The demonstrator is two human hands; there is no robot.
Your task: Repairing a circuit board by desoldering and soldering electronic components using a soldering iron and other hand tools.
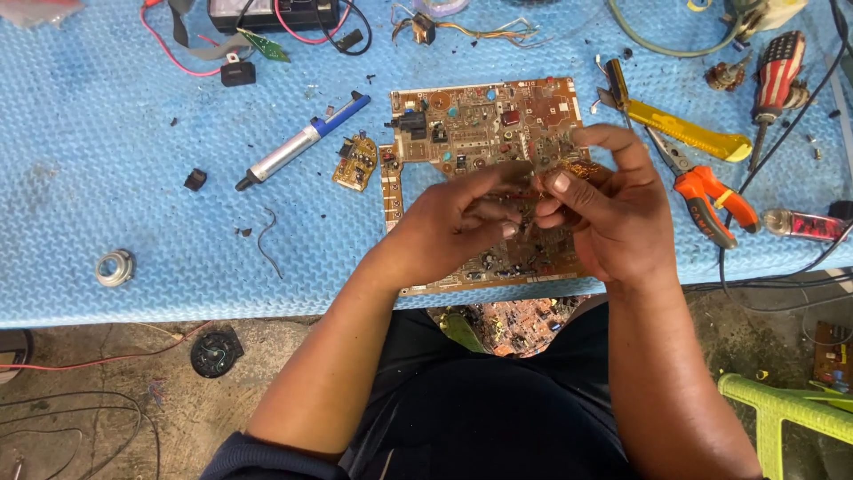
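Observation:
A large brown circuit board (pixel 484 124) lies on the blue foam mat (pixel 133 204). My left hand (pixel 449 227) and my right hand (pixel 613 209) meet just above the board's middle. Both pinch a small coppery component (pixel 573 169) between fingertips; its shape is mostly hidden by my fingers. The board's lower half is covered by my hands.
A silver and blue desoldering pump (pixel 302 142) and a small yellow board (pixel 355 162) lie left of the big board. Yellow tool (pixel 689 133), orange pliers (pixel 706 200) and a striped screwdriver (pixel 777 71) lie right. A meter with red leads (pixel 271 13) sits at the back; solder roll (pixel 114 267) near left.

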